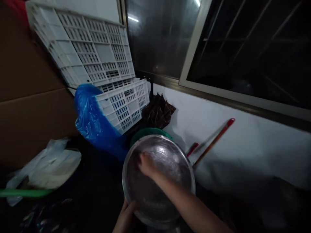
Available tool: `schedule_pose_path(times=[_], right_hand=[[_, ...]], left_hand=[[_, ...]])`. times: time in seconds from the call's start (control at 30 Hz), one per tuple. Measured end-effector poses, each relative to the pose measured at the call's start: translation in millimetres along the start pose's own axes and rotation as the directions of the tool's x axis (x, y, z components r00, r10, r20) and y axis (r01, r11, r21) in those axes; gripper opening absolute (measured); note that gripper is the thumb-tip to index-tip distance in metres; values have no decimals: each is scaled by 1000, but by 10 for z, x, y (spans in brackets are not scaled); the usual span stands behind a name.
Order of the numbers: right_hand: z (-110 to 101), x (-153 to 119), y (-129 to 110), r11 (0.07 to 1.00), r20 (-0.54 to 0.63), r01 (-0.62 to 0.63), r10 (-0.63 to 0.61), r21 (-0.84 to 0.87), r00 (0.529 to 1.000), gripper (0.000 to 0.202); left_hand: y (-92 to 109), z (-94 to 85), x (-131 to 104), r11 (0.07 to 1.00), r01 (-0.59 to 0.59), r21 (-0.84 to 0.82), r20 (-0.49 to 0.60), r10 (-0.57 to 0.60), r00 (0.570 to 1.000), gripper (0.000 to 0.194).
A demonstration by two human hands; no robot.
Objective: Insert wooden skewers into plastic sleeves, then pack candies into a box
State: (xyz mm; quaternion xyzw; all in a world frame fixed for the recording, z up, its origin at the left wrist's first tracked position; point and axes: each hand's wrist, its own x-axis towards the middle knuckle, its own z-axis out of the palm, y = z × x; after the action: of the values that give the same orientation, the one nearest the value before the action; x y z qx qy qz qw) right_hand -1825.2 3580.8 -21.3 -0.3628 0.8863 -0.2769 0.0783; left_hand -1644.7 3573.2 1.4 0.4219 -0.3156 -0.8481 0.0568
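A round, shiny metal basin (175, 158) is tilted toward me at the lower middle of the head view. My left hand (128, 208) grips its near left rim, with the thumb over the edge. Inside the basin, my right hand (147, 165) is closed against the inner wall on the left side. Something small and dark shows at its fingers, too blurred to name. Behind the basin's far rim, part of a green tub (145, 132) shows.
White plastic crates (102, 48) lean at the back left, with a blue plastic bag (91, 113) draped beside them. Red-handled sticks (216, 139) rest against the white wall. A cardboard box (31, 77) stands left; a brown crumpled bundle (159, 111) sits below the window.
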Motion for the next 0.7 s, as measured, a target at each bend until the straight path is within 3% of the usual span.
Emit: schedule_pose_path(times=[0.07, 0.13, 0.2, 0.3, 0.4, 0.47, 0.57, 0.6, 0.63, 0.67, 0.7], right_hand=[[60, -20, 19, 982, 169, 181, -188, 56, 967, 22], [-42, 110, 150, 960, 239, 263, -279, 97, 930, 20], [-214, 463, 279, 963, 197, 252, -266, 94, 944, 13], [-317, 1082, 221, 978, 86, 192, -199, 88, 976, 34], [-173, 1172, -49, 955, 130, 264, -281, 133, 951, 37], [-72, 923, -143, 904, 241, 383, -421, 188, 875, 28], [-65, 608, -52, 746, 386, 586, -665, 316, 640, 12], [-86, 605, 2, 702, 392, 630, -711, 333, 584, 12], [-104, 654, 45, 690, 381, 651, -721, 316, 578, 16], [-109, 738, 71, 718, 360, 643, -692, 265, 625, 24], [-96, 833, 77, 778, 342, 594, -625, 204, 702, 33]], left_hand=[[18, 113, 132, 998, -39, -44, -55, 36, 998, 79], [15, 215, 248, 992, -77, -101, -125, 64, 990, 78], [-19, 327, 333, 983, -120, -141, -217, 88, 972, 74], [-97, 544, 419, 968, -171, -183, -356, 97, 929, 68], [-140, 759, 504, 952, -236, -192, -410, 141, 901, 65], [-134, 833, 568, 941, -287, -179, -446, 182, 876, 62], [-94, 808, 653, 940, -314, -136, -535, 197, 822, 57], [-77, 776, 672, 943, -309, -123, -565, 189, 803, 55], [-60, 743, 685, 944, -309, -112, -592, 186, 784, 54], [-43, 713, 692, 944, -315, -99, -615, 190, 765, 53], [-23, 692, 694, 943, -324, -80, -633, 203, 747, 54]])
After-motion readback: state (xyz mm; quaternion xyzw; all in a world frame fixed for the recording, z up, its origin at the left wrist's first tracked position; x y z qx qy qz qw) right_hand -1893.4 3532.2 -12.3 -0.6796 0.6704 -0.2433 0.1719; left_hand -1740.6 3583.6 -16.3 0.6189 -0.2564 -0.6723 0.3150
